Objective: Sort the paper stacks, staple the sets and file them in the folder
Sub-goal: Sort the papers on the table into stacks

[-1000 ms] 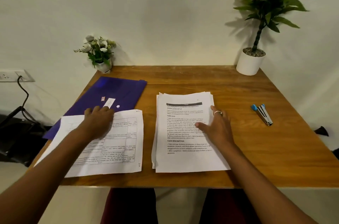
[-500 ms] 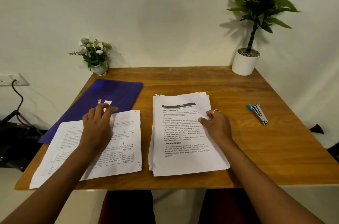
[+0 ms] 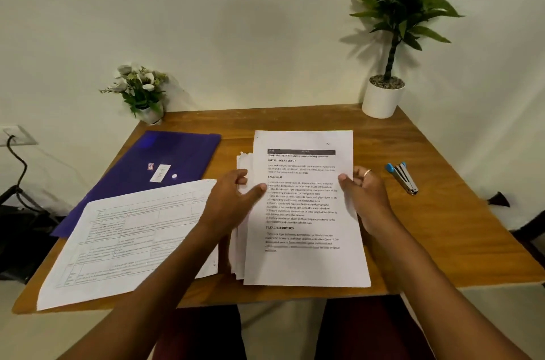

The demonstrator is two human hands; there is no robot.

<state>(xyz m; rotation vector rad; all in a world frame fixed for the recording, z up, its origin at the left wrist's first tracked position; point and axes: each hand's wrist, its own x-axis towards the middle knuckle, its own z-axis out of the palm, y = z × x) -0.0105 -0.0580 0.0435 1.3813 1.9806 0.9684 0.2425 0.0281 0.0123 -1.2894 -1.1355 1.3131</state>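
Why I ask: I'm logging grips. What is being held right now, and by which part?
The top sheet of the stack: the left hand pinches its left edge, and the right hand pinches its right edge.

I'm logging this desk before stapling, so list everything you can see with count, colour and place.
table: one, brown wood, by the wall
folder: one, purple, rear left, under the form sheet
form sheet: one, white, front left
paper stack: one, white, centre
top sheet: one, white, held above the stack
stapler: one, silver and blue, right
potted plant: one, green, white pot, rear right corner
flower pot: one, white, rear left corner
wall socket: one, white, left wall
left hand: one, pinches top sheet's left edge
right hand: one, grips its right edge
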